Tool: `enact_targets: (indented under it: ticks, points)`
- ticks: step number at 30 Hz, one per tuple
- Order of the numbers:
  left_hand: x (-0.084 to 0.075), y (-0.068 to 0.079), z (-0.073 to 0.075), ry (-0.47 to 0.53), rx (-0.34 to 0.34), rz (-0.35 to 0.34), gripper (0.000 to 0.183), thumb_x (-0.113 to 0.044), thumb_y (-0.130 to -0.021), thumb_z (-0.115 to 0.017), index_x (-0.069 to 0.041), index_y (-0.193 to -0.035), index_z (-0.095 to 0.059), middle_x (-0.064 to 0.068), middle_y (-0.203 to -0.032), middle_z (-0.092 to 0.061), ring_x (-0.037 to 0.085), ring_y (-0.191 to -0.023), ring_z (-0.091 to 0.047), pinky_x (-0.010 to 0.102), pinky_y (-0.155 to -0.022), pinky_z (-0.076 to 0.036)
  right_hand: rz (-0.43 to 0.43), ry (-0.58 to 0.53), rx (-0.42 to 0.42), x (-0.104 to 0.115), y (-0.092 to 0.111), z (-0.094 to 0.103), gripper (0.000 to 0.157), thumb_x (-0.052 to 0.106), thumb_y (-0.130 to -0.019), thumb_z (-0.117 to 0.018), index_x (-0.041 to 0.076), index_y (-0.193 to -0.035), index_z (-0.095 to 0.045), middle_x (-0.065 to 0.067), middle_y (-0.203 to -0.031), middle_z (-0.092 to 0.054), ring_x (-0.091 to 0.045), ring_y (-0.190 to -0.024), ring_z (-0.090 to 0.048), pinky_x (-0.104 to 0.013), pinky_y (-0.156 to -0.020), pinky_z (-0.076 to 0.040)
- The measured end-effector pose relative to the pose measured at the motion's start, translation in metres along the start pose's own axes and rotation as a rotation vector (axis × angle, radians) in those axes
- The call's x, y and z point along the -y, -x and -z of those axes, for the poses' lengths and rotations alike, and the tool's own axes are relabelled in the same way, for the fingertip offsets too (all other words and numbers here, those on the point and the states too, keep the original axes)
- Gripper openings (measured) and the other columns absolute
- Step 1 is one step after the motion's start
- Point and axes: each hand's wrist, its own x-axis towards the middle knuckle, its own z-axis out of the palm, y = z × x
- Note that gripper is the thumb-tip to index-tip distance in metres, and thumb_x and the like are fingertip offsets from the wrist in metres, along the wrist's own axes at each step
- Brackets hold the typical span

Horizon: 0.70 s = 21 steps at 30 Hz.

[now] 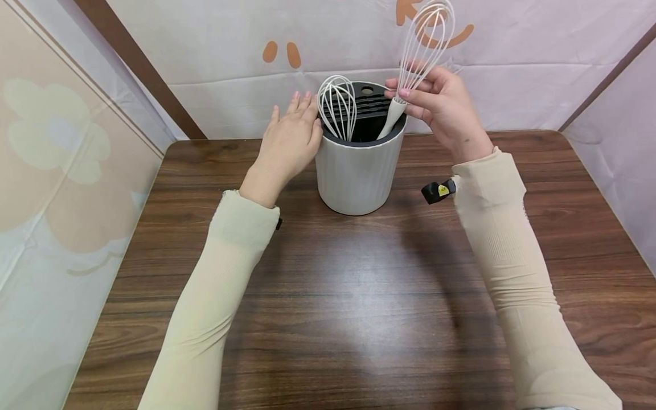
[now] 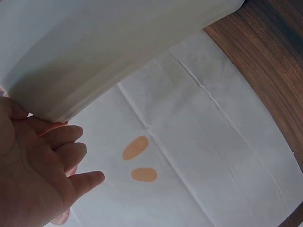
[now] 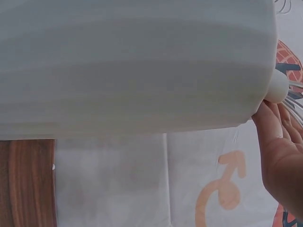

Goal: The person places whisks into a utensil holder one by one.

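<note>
A white utensil holder (image 1: pixel 357 179) with a black slotted insert (image 1: pixel 371 105) stands upright at the back of the table. My left hand (image 1: pixel 291 139) rests against its left rim with the fingers extended; the left wrist view shows the hand (image 2: pixel 42 165) touching the holder's wall (image 2: pixel 118 52). One whisk (image 1: pixel 338 108) stands in the holder's left part, wires up. My right hand (image 1: pixel 446 108) pinches a second whisk (image 1: pixel 392 117) where handle meets wires, its handle reaching down inside the rim. In the right wrist view, the right hand (image 3: pixel 281 146) is beside the holder's edge, partly cut off.
The brown wood-grain table (image 1: pixel 328 319) stretches in front of the holder. Behind it hangs a pale printed cloth (image 1: pixel 220 62), close to the back edge. A black strap (image 1: pixel 438 191) with a yellow label sticks out from the right wrist.
</note>
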Motion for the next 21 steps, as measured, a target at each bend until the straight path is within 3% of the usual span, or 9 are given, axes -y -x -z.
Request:
enact_targets:
  ticks: [8, 16, 21]
  points:
    - [0.0026, 0.0024, -0.0001, 0.002, 0.018, 0.008, 0.053, -0.029, -0.102, -0.016, -0.011, -0.152, -0.014, 0.005, -0.156, -0.013, 0.017, -0.143, -0.002, 0.047, -0.114, 0.000, -0.003, 0.000, 0.051, 0.0019, 0.0004, -0.0033, 0.041, -0.008, -0.081, -0.067, -0.009, -0.120, -0.052, -0.022, -0.104, -0.067, -0.030, -0.097, -0.065, -0.031, -0.083, -0.053]
    - [0.0036, 0.0013, -0.0013, 0.008, 0.014, 0.006, 0.053, -0.030, -0.102, -0.016, -0.011, -0.152, -0.014, 0.004, -0.156, -0.012, 0.017, -0.143, 0.000, 0.048, -0.114, 0.001, -0.024, 0.011, 0.024, 0.0043, -0.0020, -0.0042, 0.038, -0.010, -0.077, -0.070, -0.010, -0.113, -0.059, -0.021, -0.103, -0.068, -0.030, -0.095, -0.067, -0.029, -0.081, -0.053]
    - [0.0036, 0.0016, -0.0015, 0.011, 0.013, 0.008, 0.053, -0.030, -0.102, -0.016, -0.012, -0.152, -0.014, 0.004, -0.156, -0.012, 0.017, -0.143, -0.001, 0.047, -0.114, 0.001, -0.025, 0.014, 0.019, 0.0050, -0.0030, -0.0045, 0.045, -0.012, -0.077, -0.070, -0.013, -0.119, -0.055, -0.021, -0.105, -0.067, -0.029, -0.099, -0.065, -0.029, -0.082, -0.053]
